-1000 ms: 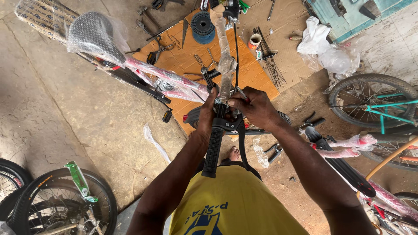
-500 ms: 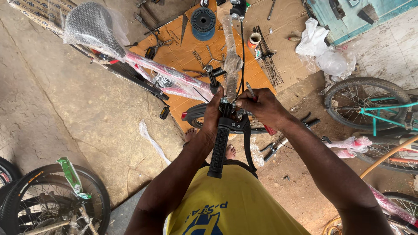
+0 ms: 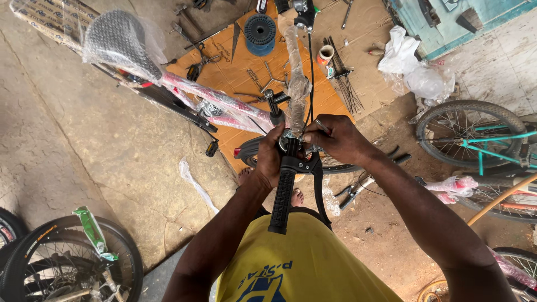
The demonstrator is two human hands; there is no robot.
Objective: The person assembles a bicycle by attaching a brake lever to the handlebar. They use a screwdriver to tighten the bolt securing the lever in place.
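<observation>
Left hand: I see my left hand (image 3: pixel 269 161) wrapped around the plastic-wrapped bicycle handlebar (image 3: pixel 295 84) just above the black ribbed rubber grip (image 3: pixel 281 197), fingers curled shut on the bar.
Right hand: my right hand (image 3: pixel 337 137) is closed in a pinch on a slim silver tool (image 3: pixel 320 124) at the brake clamp; I cannot tell what kind of tool it is.
Brake lever: the black brake lever (image 3: pixel 319 187) curves down just beside the grip, on its right, with its clamp between my two hands.
Handlebar: it runs up the middle of the view, away from me, with a black cable (image 3: pixel 311 72) alongside it.
Frame and saddle: a pink bicycle frame tube in clear wrap (image 3: pixel 212 103) slants towards the top left corner, ending at a black saddle under a clear plastic cover (image 3: pixel 120 42).
Floor: a flattened orange-brown cardboard sheet (image 3: pixel 235 70) lies on the concrete under the bar, carrying a dark blue spool (image 3: pixel 260 32), a bundle of thin spokes (image 3: pixel 342 81) and loose hand tools.
Right edge: a teal-framed bicycle wheel (image 3: pixel 475 140) and crumpled white plastic bags (image 3: pixel 411 64).
Bottom left corner: a black spoked tyre (image 3: pixel 67 263).
Near the feet: black-handled pliers (image 3: pixel 351 193) on the ground.
</observation>
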